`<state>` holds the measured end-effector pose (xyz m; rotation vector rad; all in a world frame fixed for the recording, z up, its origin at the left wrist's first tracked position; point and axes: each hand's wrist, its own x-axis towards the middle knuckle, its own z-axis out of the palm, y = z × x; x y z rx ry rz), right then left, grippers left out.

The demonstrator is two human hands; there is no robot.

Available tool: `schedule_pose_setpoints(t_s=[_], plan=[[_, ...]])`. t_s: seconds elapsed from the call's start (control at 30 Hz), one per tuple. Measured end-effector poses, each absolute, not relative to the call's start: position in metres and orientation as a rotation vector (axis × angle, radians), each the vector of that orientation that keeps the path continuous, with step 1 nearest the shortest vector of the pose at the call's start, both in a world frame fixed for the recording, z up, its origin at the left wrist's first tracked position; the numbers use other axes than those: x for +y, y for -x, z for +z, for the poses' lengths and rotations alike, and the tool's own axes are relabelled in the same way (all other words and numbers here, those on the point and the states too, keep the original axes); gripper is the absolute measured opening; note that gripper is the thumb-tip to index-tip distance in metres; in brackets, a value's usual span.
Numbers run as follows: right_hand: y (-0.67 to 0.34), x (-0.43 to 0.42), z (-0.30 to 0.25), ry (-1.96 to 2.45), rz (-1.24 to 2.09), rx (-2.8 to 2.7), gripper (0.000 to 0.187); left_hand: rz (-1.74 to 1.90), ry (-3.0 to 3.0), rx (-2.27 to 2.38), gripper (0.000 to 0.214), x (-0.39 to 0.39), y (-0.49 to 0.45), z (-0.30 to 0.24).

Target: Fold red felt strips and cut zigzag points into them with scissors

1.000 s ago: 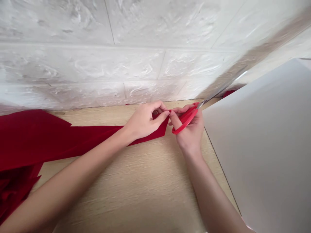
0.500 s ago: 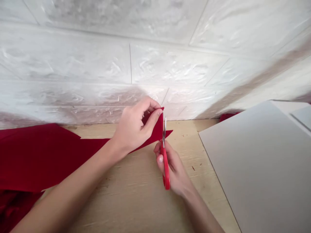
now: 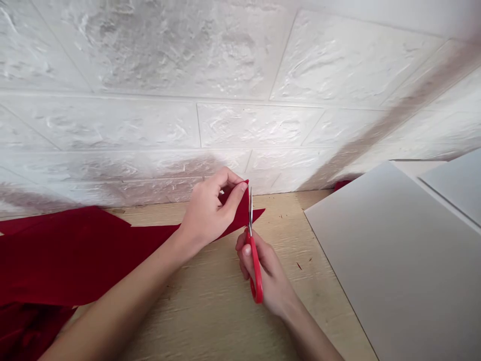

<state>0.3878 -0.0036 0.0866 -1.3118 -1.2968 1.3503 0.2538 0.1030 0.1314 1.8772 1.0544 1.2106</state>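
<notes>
A long piece of dark red felt lies across the wooden table from the left. My left hand pinches its lifted right end near the wall. My right hand is closed round the red handles of a pair of scissors. The metal blades point away from me and stand upright against the felt's edge, just right of my left fingers. A small pointed tip of felt sticks out to the right of the blades.
A white textured brick wall rises right behind the table. A large grey board lies on the right, a second one behind it. A bit of red material shows at the wall. Tiny red scraps dot the wood.
My right hand has turned the scissors from pointing right to pointing away from me and set the blades at the felt's edge. My left hand has raised the felt's end.
</notes>
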Motion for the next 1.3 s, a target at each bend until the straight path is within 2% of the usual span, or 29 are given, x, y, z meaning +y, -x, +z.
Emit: schedule_pose_setpoints(t_s=[0.83, 1.13, 1.3], plan=[[-0.39, -0.004, 0.094, 1.394, 1.397, -1.256, 0.048, 1.2, -1.994, 1.143, 0.012, 0.104, -0.254, 0.129], [-0.387, 0.009, 0.09, 1.347, 1.08, -0.939, 0.045, 1.155, -1.983, 1.083, 0.008, 0.101, -0.26, 0.123], [-0.394, 0.014, 0.093, 1.349, 1.038, -0.855, 0.04, 1.02, -1.809, 1.023, 0.013, 0.095, -0.265, 0.126]])
